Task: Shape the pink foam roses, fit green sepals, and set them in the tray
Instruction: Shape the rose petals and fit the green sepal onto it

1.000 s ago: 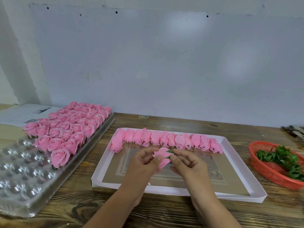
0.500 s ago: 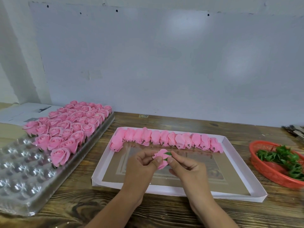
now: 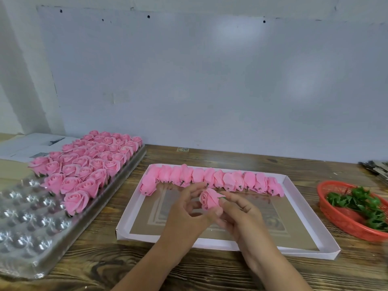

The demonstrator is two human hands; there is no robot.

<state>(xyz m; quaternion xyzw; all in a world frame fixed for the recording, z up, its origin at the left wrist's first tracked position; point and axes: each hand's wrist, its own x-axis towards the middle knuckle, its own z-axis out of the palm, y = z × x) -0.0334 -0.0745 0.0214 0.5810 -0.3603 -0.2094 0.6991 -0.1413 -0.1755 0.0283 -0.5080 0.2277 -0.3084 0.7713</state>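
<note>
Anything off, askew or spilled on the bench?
Nothing stands out. Finished roses sit upright in the clear tray, unshaped ones lie in a row in the white box, and sepals stay inside the red basket.

A small craft workshop, set up for batch work.
We see a rough wooden table (image 3: 210, 274) against a bare wall, finished roses (image 3: 90, 164) filling a moulded plastic tray (image 3: 27, 238) left, sepals (image 3: 357, 204) heaped in a red basket (image 3: 336, 219) right.

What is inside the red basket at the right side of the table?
The red basket holds a loose pile of green sepals. The pile covers part of the basket floor, so anything beneath cannot be seen, and the frame edge cuts off the basket's right end.
</note>
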